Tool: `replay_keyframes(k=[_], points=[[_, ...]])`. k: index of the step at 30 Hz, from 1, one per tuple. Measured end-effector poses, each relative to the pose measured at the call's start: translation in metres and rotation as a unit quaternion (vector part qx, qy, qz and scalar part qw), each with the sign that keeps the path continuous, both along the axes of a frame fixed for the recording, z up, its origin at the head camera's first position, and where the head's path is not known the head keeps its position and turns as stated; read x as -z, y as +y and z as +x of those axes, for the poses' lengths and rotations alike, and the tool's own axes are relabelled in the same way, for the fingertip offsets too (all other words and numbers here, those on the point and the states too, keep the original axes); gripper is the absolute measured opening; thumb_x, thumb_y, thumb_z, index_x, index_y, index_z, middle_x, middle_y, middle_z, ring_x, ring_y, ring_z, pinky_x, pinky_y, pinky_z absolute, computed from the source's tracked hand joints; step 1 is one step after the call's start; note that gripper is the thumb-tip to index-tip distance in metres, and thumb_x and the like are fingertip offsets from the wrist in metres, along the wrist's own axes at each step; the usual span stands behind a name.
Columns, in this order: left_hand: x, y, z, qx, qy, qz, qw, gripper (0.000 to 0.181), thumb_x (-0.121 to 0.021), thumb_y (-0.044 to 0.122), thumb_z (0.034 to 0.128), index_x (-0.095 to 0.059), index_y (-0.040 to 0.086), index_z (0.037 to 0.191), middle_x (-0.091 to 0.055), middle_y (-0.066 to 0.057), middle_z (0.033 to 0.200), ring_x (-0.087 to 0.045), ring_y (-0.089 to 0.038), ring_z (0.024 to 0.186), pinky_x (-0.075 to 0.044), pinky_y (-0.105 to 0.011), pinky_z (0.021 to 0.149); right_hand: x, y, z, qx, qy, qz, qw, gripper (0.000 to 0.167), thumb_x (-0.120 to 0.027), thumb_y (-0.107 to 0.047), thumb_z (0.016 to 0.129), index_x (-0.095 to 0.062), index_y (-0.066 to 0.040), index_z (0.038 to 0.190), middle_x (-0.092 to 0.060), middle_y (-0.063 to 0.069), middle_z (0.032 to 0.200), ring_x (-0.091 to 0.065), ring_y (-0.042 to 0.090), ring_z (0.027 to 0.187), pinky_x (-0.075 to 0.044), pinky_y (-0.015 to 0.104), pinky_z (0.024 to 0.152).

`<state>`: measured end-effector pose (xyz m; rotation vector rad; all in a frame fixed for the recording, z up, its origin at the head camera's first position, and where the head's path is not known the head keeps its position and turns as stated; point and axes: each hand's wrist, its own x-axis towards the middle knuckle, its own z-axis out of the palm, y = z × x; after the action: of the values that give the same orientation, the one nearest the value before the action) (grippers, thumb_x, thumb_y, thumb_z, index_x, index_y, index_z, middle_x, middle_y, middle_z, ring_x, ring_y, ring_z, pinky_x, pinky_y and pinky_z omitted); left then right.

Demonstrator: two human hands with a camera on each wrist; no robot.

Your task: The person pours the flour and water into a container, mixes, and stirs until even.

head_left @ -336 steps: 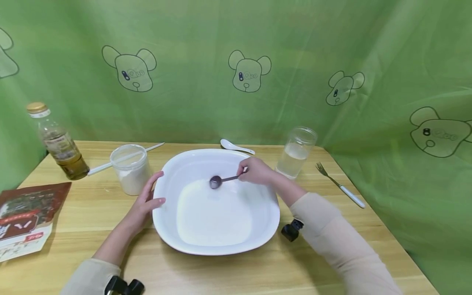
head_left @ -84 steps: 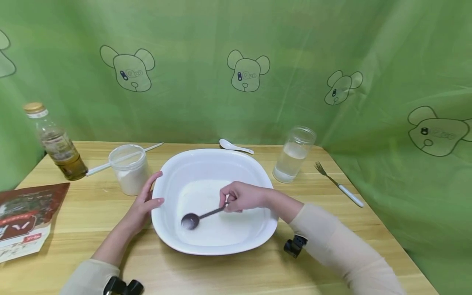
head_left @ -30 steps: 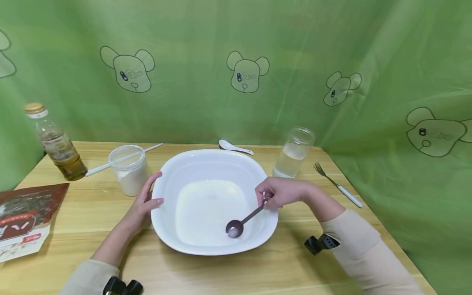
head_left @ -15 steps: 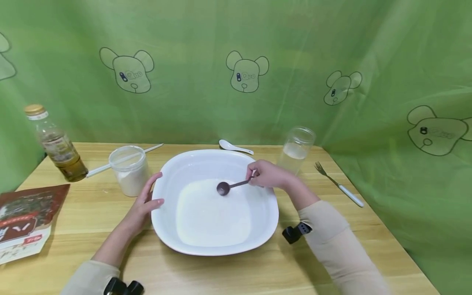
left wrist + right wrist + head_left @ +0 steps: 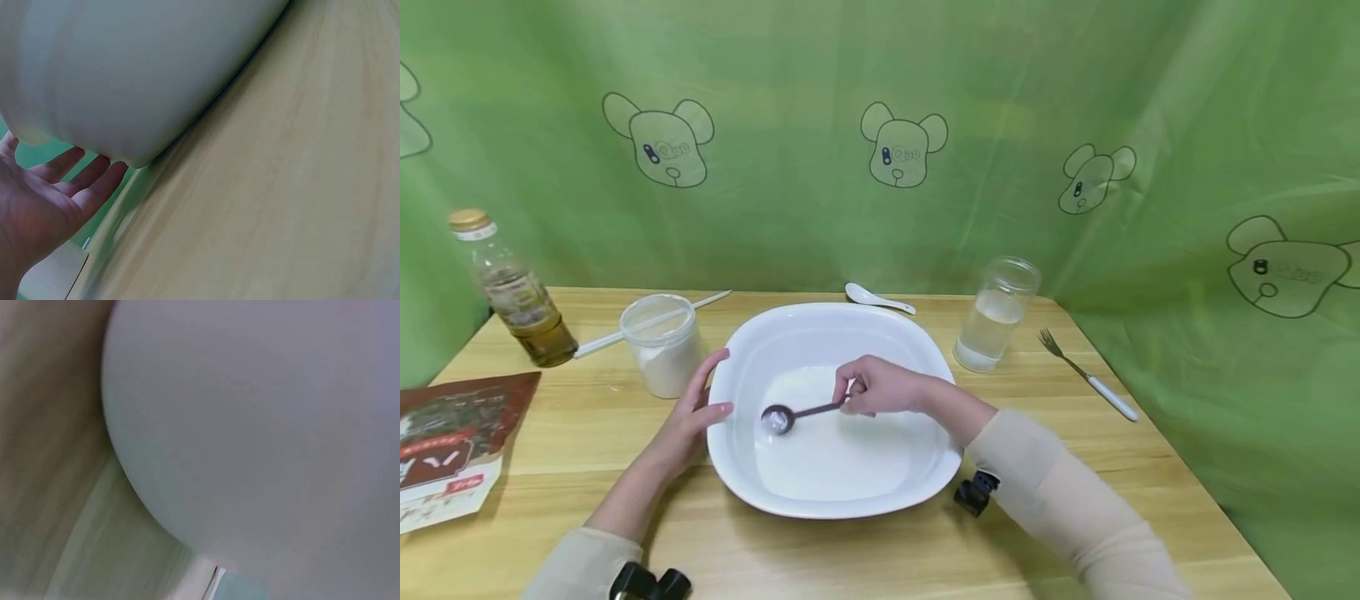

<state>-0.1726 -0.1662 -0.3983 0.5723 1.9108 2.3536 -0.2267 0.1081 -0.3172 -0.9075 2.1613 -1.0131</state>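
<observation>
The right hand (image 5: 880, 387) is pinching the thin handle of a dark spoon (image 5: 777, 419) between thumb and fingers, and down at the other end the spoon's bowl is hanging low inside a white basin (image 5: 835, 337), over on the left-hand side; something pale is showing in that bowl, powder or shine, I can't tell which. A white layer (image 5: 842, 467) is covering the basin's floor. And here's the left hand (image 5: 688, 425), holding the basin's side, thumb and a finger lapping the rim, other fingertips touching the outer wall. Just beyond it a clear jar (image 5: 668, 362) is standing part-filled with white stuff, a white stick (image 5: 601, 343) lying behind. Farther left, an amber bottle (image 5: 523, 304) is standing behind a brown-and-white packet (image 5: 460, 450). Behind the basin a white spoon (image 5: 880, 300) is lying; to the right a glass (image 5: 992, 329) is holding cloudy liquid, and a white-handled fork (image 5: 1101, 387) is resting near the edge of the wooden table (image 5: 880, 558). A green curtain (image 5: 775, 225) is hanging behind everything.
</observation>
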Motion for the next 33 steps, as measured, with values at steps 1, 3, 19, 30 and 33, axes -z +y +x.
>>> replay_keyframes(k=[1,3,19,30,33], points=[[-0.001,0.000,0.000,-0.002,-0.005,0.000,1.0000,0.065,-0.048,0.009,0.0796,-0.018,0.021,0.135,-0.032,-0.028,0.120,-0.054,-0.022,0.092,-0.050,-0.041,0.067,-0.001,0.001,0.004,-0.018,-0.006,0.004,0.9998,0.008,-0.054,0.003,0.077,-0.057,0.000,0.084,-0.039,-0.003,0.045,-0.033,0.008,0.041,-0.025,0.018,0.041],[-0.002,0.001,0.001,-0.004,-0.013,0.001,0.9999,0.064,-0.045,0.006,0.0797,-0.017,0.020,0.135,-0.030,-0.030,0.120,-0.054,-0.021,0.092,-0.050,-0.041,0.067,-0.005,0.005,0.012,-0.048,-0.011,0.021,0.9986,0.008,-0.055,0.001,0.077,-0.058,-0.003,0.083,-0.039,-0.004,0.045,-0.033,0.007,0.041,-0.025,0.017,0.041],[-0.005,0.001,0.002,-0.011,-0.021,-0.012,0.9997,0.063,-0.043,0.003,0.0798,-0.017,0.020,0.135,-0.034,-0.028,0.116,-0.055,-0.022,0.089,-0.050,-0.042,0.065,-0.048,0.089,0.000,0.008,0.083,0.115,0.9899,0.015,-0.049,0.010,0.067,-0.057,0.000,0.074,-0.043,-0.002,0.050,-0.036,0.007,0.042,-0.028,0.016,0.038],[-0.002,0.001,0.001,-0.011,-0.024,-0.012,0.9996,0.064,-0.043,0.002,0.0792,-0.017,0.020,0.135,-0.033,-0.027,0.118,-0.054,-0.024,0.091,-0.050,-0.043,0.065,-0.024,0.056,-0.028,0.116,0.143,0.082,0.9795,0.007,-0.055,0.003,0.072,-0.058,0.000,0.078,-0.047,0.001,0.053,-0.039,0.010,0.045,-0.031,0.020,0.041],[-0.002,0.001,0.000,-0.012,-0.023,-0.010,0.9996,0.064,-0.043,0.002,0.0790,-0.018,0.020,0.135,-0.032,-0.028,0.119,-0.054,-0.024,0.091,-0.050,-0.043,0.065,-0.013,0.038,-0.029,0.120,0.102,0.048,0.9864,0.007,-0.055,0.002,0.075,-0.057,0.001,0.082,-0.046,0.002,0.050,-0.039,0.010,0.043,-0.030,0.019,0.041]])
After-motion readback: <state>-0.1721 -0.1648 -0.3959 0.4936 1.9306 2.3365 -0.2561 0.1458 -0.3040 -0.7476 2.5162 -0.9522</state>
